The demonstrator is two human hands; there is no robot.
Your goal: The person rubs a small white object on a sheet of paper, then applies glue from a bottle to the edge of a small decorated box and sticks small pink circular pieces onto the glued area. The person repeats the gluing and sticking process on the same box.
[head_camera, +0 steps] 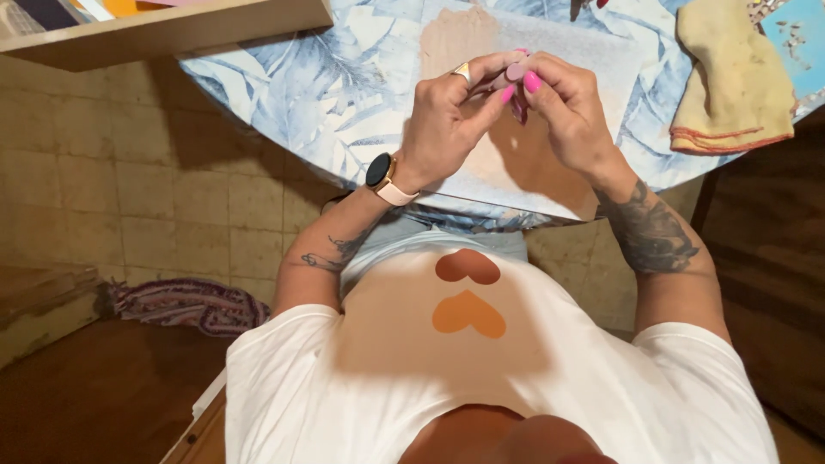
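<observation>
Raised over the leaf-print table point(284, 94), left hand point(447, 120) and right hand point(571, 112) grip 1 small pink piece point(514, 72) between fingertips.

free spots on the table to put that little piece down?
Bare cloth shows left of the left hand, toward the wooden shelf, and between the right hand and the yellow rag. Crowded where both hands pinch the small pink piece.

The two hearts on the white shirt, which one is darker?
The upper heart, reddish brown and nearer the table, is darker. The lower heart is lighter orange.
</observation>
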